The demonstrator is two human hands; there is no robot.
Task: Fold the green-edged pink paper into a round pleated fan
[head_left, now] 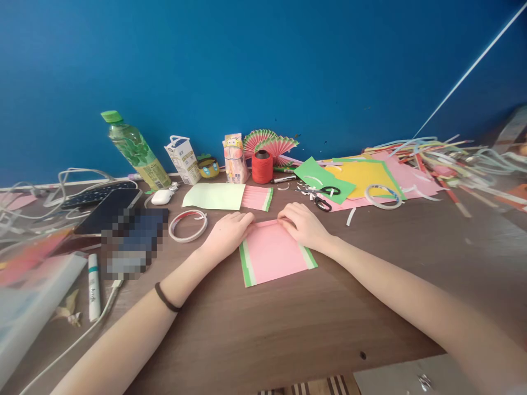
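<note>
A pink paper sheet (274, 253) with white and green bands along its left and right edges lies on the brown table (288, 323). My left hand (228, 233) pinches the sheet's far left corner, fingers curled. My right hand (302, 224) presses the far right part of the same edge, fingers bent onto the paper. The far edge looks folded over under my fingertips. A black band circles my left wrist.
Beyond the sheet lie a pale green paper with a pleated pink piece (230, 196), a tape ring (188, 225), scissors (321, 196), a red thread spool (262, 166), paper fans (269, 144), a green bottle (135, 151), a carton (183, 159). Coloured papers and strips (411, 170) pile right; phone, cables, glue stick (94, 285) left.
</note>
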